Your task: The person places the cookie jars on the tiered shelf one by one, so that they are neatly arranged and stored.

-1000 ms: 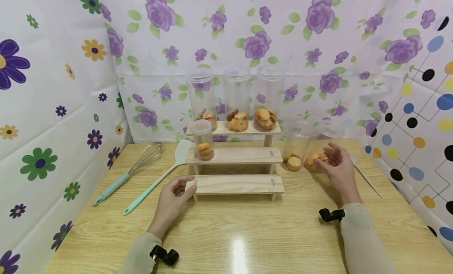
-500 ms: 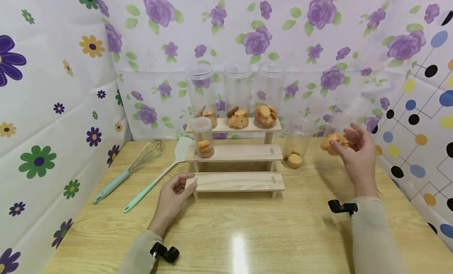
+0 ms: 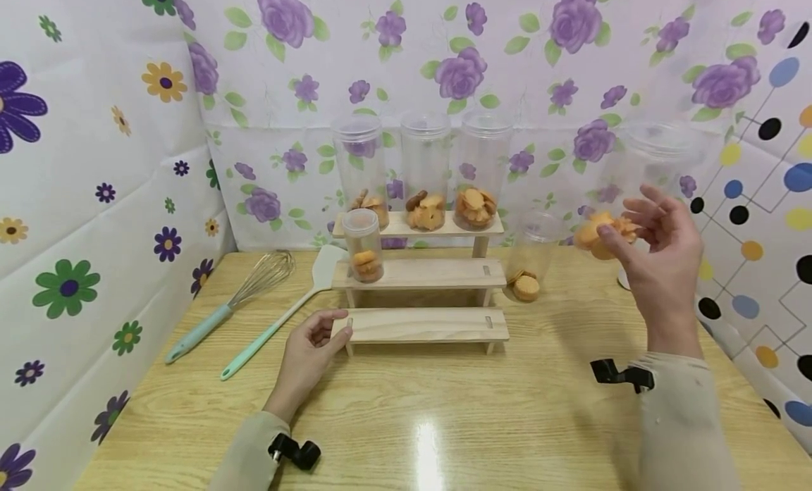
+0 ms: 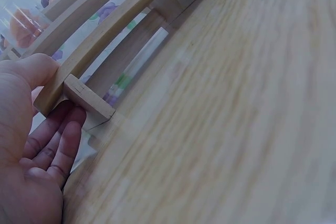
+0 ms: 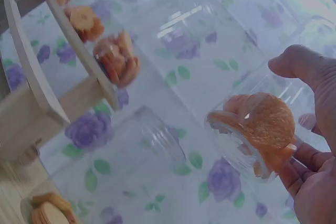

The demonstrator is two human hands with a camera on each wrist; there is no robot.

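Note:
My right hand [image 3: 669, 265] holds a tall clear jar [image 3: 656, 149] of cookies up above the table at the right. In the right wrist view, the thumb and fingers go round the jar's side, and the cookies [image 5: 265, 124] lie at its bottom end. At the left end of a three-tier wooden stand [image 3: 421, 325], my left hand [image 3: 307, 353] pinches the lowest shelf. The left wrist view has the thumb over the board [image 4: 97, 48] and the other fingers bent under it, beside the leg [image 4: 86, 98].
Three tall cookie jars [image 3: 425, 163] stand on the top tier. A smaller jar [image 3: 363, 241] is at the left of the middle tier. Another clear jar [image 3: 536, 255] stands right of the stand. A whisk [image 3: 216, 329] and a spatula [image 3: 279, 322] lie on the left.
My right hand has lifted the jar off the table and carried it up and to the right. The left hand stays on the stand.

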